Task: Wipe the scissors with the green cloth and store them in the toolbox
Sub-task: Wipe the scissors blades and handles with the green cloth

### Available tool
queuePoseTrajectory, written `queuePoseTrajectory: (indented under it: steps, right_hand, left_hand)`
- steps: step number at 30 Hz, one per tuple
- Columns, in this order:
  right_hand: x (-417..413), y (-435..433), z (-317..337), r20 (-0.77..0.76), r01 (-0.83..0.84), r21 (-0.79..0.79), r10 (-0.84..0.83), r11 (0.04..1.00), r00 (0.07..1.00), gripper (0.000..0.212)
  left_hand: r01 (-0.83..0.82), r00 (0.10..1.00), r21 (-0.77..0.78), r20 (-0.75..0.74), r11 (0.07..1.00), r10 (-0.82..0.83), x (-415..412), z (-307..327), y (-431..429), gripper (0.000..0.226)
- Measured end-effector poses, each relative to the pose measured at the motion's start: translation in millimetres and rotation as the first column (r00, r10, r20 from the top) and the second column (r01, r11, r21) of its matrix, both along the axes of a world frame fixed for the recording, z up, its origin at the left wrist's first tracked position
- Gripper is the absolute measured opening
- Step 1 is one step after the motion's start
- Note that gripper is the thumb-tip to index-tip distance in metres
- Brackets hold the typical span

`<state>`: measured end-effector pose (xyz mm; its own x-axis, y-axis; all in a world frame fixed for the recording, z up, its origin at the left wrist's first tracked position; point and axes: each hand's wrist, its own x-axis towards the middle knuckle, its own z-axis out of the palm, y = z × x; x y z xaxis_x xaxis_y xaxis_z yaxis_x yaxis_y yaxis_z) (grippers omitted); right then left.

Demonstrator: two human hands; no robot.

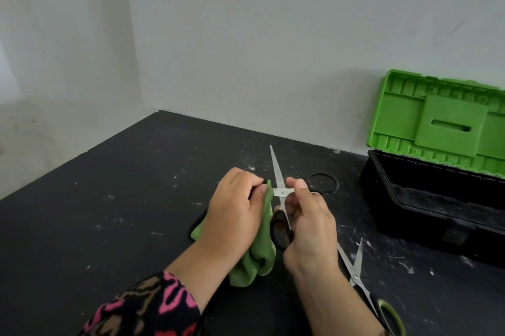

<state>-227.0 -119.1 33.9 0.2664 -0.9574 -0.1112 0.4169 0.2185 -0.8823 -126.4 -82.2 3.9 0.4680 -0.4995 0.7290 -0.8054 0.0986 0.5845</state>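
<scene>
Item: scissors, black-handled, blades spread wide. They are held above the black table, well left of the toolbox. One blade is pointed up and away. The other is turned leftward and hidden in the green cloth.

Left hand: fingers and thumb are curled, and the cloth is pinched around the covered blade. The rest of the cloth is left hanging below the hand.

Right hand: the scissors are pinched near the pivot between thumb and fingers, with the lower handle loop kept against the hand.

Toolbox: black base, green lid raised against the wall. No scissors are seen in the visible part of the interior.

Second pair of scissors: green-and-black handle, laid flat on the table near the right forearm, untouched.

Progress, as judged: wiping is under way on one blade. The exposed blade, possibly the second pair, and storage in the open box are judged outstanding.
</scene>
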Motion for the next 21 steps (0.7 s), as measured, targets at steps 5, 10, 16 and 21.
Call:
queuePoseTrajectory:
  steps: [5, 10, 16, 21]
  right_hand:
    - [1.3, 3.0, 0.3, -0.041, -0.005, -0.043, 0.003, 0.999, 0.999, 0.018]
    - [-2.1, 2.3, 2.6, -0.037, 0.022, -0.060, -0.024, 0.998, 0.999, 0.019]
    - [-0.8, -0.1, 2.3, -0.035, 0.042, -0.054, -0.044, 0.998, 0.998, 0.018]
    - [-1.9, -0.8, 1.5, -0.032, 0.056, -0.059, -0.058, 0.997, 0.998, 0.021]
  left_hand:
    - [0.060, 0.998, -0.034, 0.027, 0.998, -0.059, -9.3, 1.1, 2.8, 0.013]
    - [0.073, 0.997, 0.040, 0.026, 0.997, -0.074, -8.1, -0.1, -0.6, 0.012]
    - [0.044, 0.999, 0.076, 0.013, 0.996, -0.045, -1.4, -4.2, -0.5, 0.014]
    - [0.095, 0.994, 0.057, 0.053, 0.994, -0.098, -10.4, -1.2, -0.8, 0.021]
